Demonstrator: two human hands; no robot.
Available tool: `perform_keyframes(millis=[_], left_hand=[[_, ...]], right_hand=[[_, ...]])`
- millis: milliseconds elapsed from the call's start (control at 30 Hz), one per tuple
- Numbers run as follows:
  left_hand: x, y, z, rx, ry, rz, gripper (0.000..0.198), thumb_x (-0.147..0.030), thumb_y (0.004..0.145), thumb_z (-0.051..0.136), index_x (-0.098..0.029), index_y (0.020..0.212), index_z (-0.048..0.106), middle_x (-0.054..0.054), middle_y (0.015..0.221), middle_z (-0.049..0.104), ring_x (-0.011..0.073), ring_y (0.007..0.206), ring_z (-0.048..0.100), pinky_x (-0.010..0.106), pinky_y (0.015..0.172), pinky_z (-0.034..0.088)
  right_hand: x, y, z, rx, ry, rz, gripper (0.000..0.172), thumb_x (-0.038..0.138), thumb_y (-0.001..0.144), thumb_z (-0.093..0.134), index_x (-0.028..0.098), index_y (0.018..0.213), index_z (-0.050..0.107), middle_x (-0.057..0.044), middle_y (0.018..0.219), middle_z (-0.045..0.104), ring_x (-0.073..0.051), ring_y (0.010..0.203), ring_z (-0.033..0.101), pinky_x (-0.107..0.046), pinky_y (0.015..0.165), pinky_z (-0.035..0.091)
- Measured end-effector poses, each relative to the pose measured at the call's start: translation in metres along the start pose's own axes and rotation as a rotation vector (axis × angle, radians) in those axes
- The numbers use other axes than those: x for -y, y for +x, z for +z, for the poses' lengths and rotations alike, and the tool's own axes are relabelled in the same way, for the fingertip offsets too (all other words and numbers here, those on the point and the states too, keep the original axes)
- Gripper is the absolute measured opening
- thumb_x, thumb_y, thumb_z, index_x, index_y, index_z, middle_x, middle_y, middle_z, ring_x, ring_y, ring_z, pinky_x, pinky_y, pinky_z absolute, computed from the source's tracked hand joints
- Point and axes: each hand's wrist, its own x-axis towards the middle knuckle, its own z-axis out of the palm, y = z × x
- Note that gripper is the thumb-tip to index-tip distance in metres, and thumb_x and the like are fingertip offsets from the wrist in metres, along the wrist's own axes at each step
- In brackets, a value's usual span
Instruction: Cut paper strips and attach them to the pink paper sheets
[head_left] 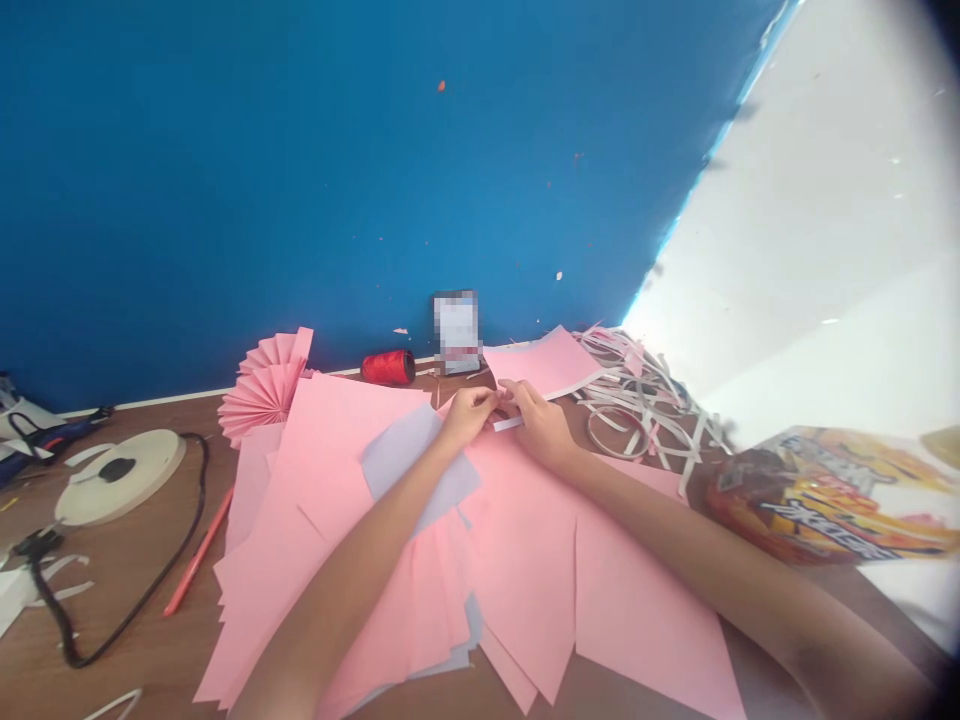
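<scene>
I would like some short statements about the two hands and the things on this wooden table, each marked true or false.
1. Both hands, left hand and right hand, meet over the spread pink paper sheets. True.
2. The red thread spool stands on the pink sheets. False: it lies beside the blue wall.
3. The folded pink paper fan lies left of the hands. True.
4. The white paper strips are piled left of the hands. False: right.

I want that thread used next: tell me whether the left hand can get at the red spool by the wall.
Probably yes: the red spool stands uncovered beyond the pink sheets, just past the left hand, nothing between them.
</scene>
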Motion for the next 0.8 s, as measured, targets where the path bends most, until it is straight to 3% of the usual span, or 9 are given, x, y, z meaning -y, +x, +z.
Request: perform_keyframes(millis=[633, 800], left_hand=[[0.0009, -0.0001, 0.0013, 0.014, -0.018, 0.000, 0.040, -0.051, 0.079, 0.061, -0.011, 0.074, 0.066, 0.007, 0.073, 0.069, 0.0134, 0.060, 0.060, 0.023, 0.054, 0.046], [0.0001, -0.0002, -0.0001, -0.006, 0.012, 0.008, 0.041, -0.051, 0.080, 0.059, -0.011, 0.076, 0.068, 0.005, 0.070, 0.067, 0.0117, 0.055, 0.056, 0.022, 0.049, 0.043]], right_hand=[[-0.0024, 0.0021, 0.0029, 0.093, -0.065, -0.044, 0.050, 0.011, 0.085, 0.040, 0.022, 0.133, 0.041, -0.008, 0.120, 0.057, -0.018, 0.084, 0.060, -0.024, 0.054, 0.035], [-0.0020, 0.0006, 0.0036, 0.016, -0.046, -0.003, 0.043, 0.013, 0.088, 0.038, 0.025, 0.128, 0.045, -0.006, 0.115, 0.058, -0.017, 0.081, 0.060, -0.025, 0.052, 0.031]])
